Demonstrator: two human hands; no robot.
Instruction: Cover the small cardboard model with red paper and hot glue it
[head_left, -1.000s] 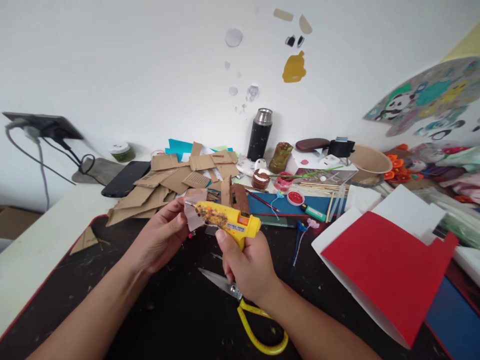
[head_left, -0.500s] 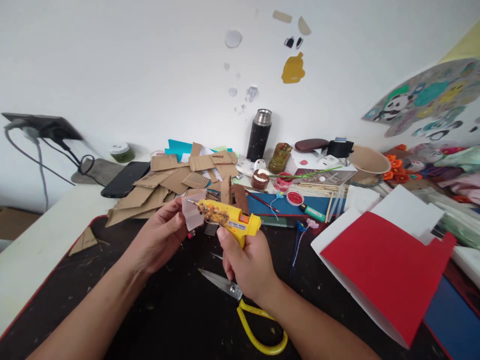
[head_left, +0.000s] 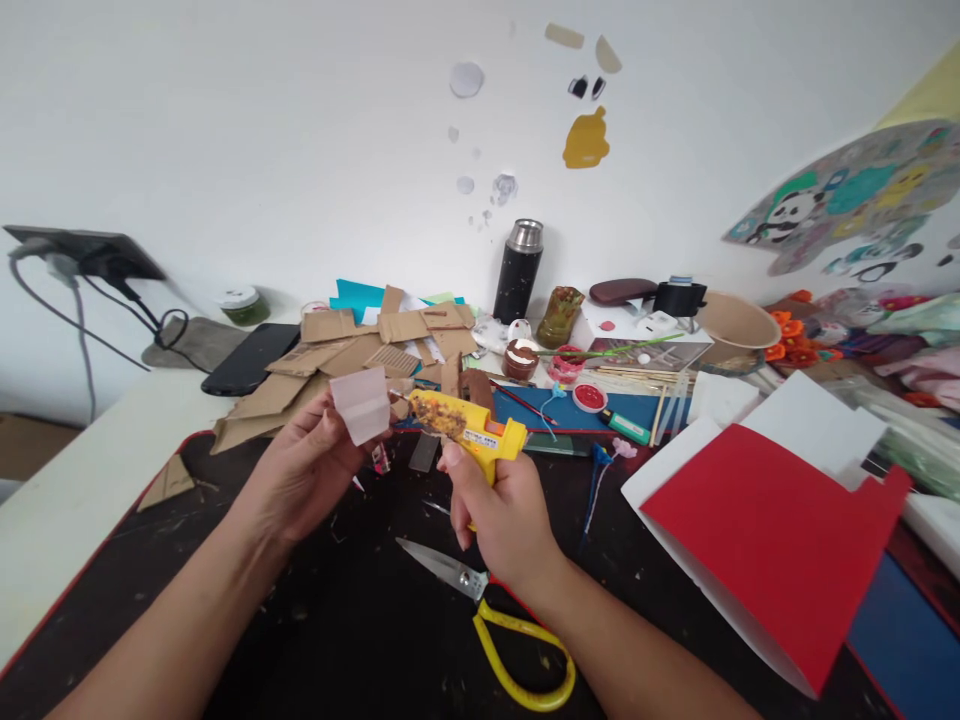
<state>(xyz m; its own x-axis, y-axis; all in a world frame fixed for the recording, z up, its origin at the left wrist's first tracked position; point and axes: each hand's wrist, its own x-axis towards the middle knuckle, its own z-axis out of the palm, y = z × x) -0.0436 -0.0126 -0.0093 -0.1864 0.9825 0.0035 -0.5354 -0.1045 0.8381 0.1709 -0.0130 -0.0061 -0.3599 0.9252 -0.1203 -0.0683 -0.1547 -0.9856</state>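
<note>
**Glue gun in one hand, pale card in the other**

Nearest the camera, a pair of yellow-handled scissors (head_left: 465,578) lies on the black mat (head_left: 322,640), blades closed and pointing left, just under the right wrist. Above it the right hand (head_left: 501,515) is wrapped tight around the grip of a yellow glue gun (head_left: 471,432), with the forefinger lying along the front of the handle at the trigger. The gun is held above the mat, and its stained nozzle points left. The left hand (head_left: 300,472) pinches a small pale card (head_left: 361,404) between thumb and fingertips, holding it up with its face tilted toward the camera. The nozzle tip sits just beside the card's right edge; whether the two touch cannot be told.

To the right, a red sheet (head_left: 765,540) lies over white paper. Beyond the hands, a heap of brown cardboard scraps (head_left: 337,355) spreads across the table, with a dark phone (head_left: 251,355) at its left. Farther back, a black flask (head_left: 519,270) with a metal cap stands upright against the white wall (head_left: 300,120).
</note>
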